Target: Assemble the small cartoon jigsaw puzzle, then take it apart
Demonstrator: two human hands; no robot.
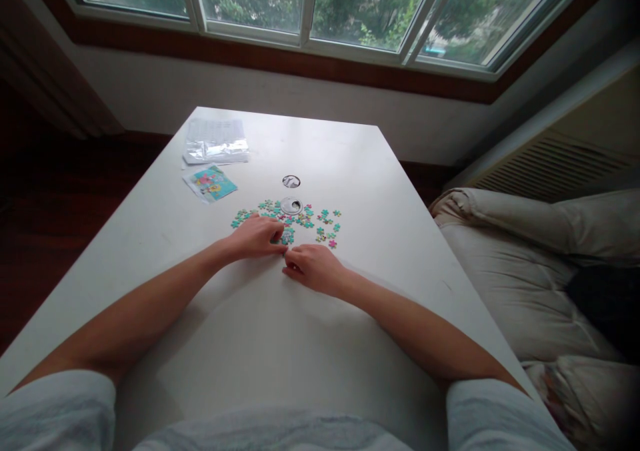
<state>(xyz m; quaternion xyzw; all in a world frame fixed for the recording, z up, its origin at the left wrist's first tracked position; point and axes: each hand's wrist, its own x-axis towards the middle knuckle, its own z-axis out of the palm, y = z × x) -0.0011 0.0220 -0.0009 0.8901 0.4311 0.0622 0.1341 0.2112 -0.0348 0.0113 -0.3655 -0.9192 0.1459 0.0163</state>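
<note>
Small jigsaw puzzle pieces (270,205), mostly teal and green with some pink and yellow, lie scattered on the white table. My left hand (256,235) rests low at the near left of the pile, fingers curled, thumb stretched toward the right. Right beside its thumb tip, my right hand (316,267) is closed, thumb and fingers pinched together. A tiny bit of a puzzle piece shows at the right fingertips. Whatever the left fingers hold is hidden beneath them. Between the hands and the pile, a small cluster of teal pieces (287,236) lies close together.
A colourful picture card (213,183) in clear wrapping lies to the left. Behind it sits a clear plastic packet (216,141). Two round metal-rimmed fittings (291,205) are set in the white table (320,147). A padded beige sofa (500,291) stands on the right, windows ahead.
</note>
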